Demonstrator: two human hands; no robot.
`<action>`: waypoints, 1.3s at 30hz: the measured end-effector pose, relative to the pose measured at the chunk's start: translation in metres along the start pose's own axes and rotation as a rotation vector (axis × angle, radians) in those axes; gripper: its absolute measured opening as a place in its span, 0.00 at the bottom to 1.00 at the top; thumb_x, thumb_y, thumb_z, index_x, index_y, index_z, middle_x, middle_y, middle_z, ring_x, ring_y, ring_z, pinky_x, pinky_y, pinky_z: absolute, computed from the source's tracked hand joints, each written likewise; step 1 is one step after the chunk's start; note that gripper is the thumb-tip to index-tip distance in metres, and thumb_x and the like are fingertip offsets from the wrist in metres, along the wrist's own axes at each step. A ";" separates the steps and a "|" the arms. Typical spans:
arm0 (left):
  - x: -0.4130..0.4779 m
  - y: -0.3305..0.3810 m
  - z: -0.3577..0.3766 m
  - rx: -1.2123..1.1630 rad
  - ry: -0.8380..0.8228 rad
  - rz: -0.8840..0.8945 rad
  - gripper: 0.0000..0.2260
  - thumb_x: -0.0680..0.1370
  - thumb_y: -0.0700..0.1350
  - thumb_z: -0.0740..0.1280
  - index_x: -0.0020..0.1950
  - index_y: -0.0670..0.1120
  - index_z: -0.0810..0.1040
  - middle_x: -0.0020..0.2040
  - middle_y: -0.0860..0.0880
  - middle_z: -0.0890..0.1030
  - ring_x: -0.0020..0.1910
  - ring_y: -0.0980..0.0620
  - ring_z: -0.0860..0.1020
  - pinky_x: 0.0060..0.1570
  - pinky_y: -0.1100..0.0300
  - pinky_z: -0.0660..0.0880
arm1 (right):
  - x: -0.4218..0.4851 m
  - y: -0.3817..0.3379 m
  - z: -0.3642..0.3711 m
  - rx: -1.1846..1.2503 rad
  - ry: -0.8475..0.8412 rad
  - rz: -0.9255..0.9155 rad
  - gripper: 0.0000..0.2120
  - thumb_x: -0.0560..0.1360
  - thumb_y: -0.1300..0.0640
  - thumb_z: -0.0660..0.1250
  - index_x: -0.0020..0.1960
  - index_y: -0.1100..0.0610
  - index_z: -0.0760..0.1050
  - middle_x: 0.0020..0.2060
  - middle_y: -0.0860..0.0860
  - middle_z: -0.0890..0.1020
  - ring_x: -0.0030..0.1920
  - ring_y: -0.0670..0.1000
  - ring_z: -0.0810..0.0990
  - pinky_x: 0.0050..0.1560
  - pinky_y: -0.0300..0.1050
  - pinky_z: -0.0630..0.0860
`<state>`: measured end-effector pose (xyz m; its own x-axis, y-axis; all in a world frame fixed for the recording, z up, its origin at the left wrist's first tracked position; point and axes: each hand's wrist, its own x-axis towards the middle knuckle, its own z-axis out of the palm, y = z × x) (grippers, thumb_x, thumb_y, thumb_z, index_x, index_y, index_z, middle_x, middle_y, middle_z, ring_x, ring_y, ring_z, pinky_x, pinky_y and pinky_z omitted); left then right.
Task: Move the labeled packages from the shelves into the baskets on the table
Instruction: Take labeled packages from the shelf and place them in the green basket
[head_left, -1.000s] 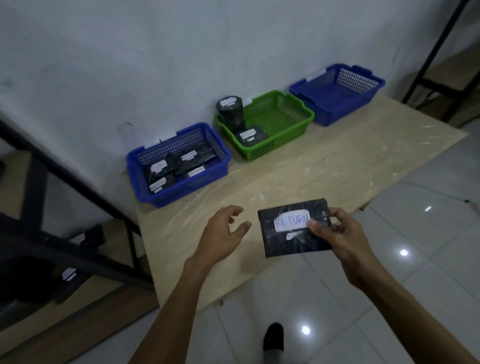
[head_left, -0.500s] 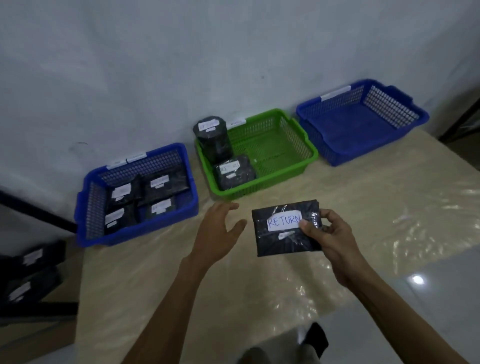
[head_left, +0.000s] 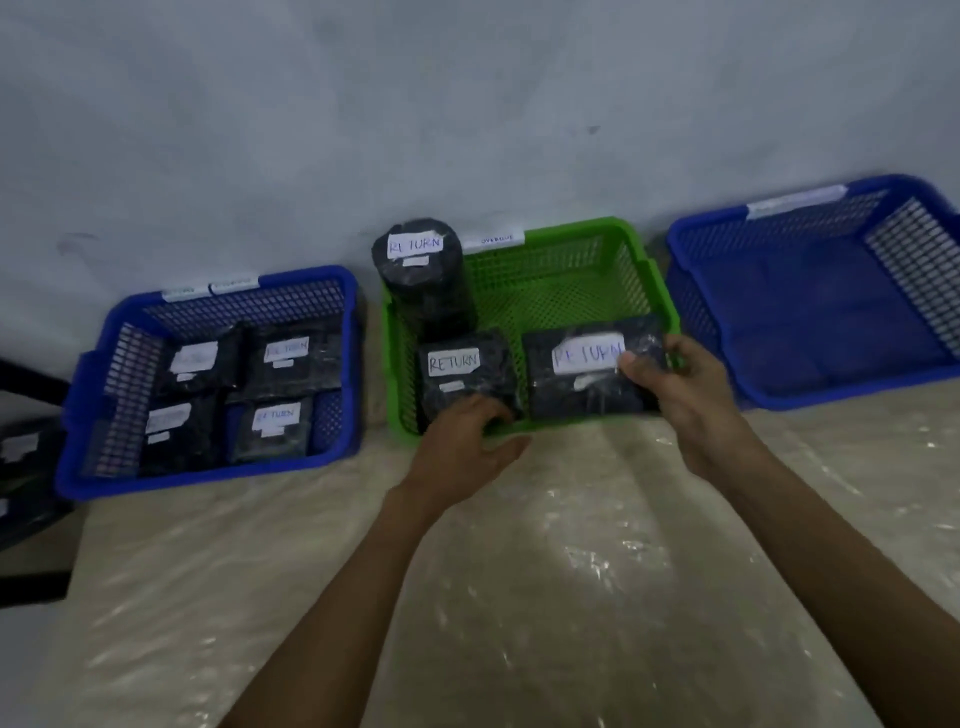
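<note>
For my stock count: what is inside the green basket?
In the green basket: three RETURN packages: a tall round package back left, a small flat package front left, a larger flat package gripped by the right hand. Anything under them is covered.

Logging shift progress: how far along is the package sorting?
Done: four packages lie in the left blue basket; a cylindrical package and a small package sit in the green basket. In hand: the right hand holds a flat RETURN package in that basket; the left hand is at its rim. Left: labeled shelf packages at the left edge.
</note>
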<state>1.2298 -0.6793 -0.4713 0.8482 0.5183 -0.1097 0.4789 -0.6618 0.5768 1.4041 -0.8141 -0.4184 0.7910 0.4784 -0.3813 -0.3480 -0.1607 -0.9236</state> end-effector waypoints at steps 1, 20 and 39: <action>0.007 -0.002 0.003 -0.016 -0.011 0.000 0.15 0.72 0.53 0.73 0.51 0.44 0.81 0.47 0.47 0.80 0.47 0.48 0.77 0.43 0.58 0.71 | 0.014 -0.002 0.004 -0.022 -0.008 -0.008 0.13 0.72 0.63 0.70 0.56 0.63 0.74 0.44 0.54 0.82 0.38 0.45 0.81 0.38 0.36 0.79; 0.045 -0.012 0.015 -0.080 -0.109 -0.048 0.16 0.63 0.63 0.69 0.36 0.52 0.74 0.35 0.60 0.70 0.34 0.63 0.69 0.34 0.60 0.69 | 0.194 0.042 0.083 -0.145 -0.026 0.261 0.20 0.74 0.57 0.70 0.62 0.64 0.72 0.44 0.53 0.81 0.35 0.48 0.79 0.22 0.34 0.71; 0.043 -0.015 0.019 -0.094 -0.040 0.026 0.16 0.65 0.61 0.67 0.37 0.49 0.77 0.36 0.54 0.74 0.36 0.57 0.71 0.35 0.55 0.74 | 0.191 0.069 0.083 -0.955 -0.020 -0.254 0.28 0.73 0.42 0.68 0.61 0.63 0.72 0.57 0.63 0.75 0.59 0.62 0.73 0.57 0.53 0.72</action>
<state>1.2631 -0.6573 -0.4998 0.8694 0.4780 -0.1247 0.4348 -0.6204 0.6528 1.4892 -0.6627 -0.5518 0.7744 0.6081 -0.1747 0.3900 -0.6762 -0.6250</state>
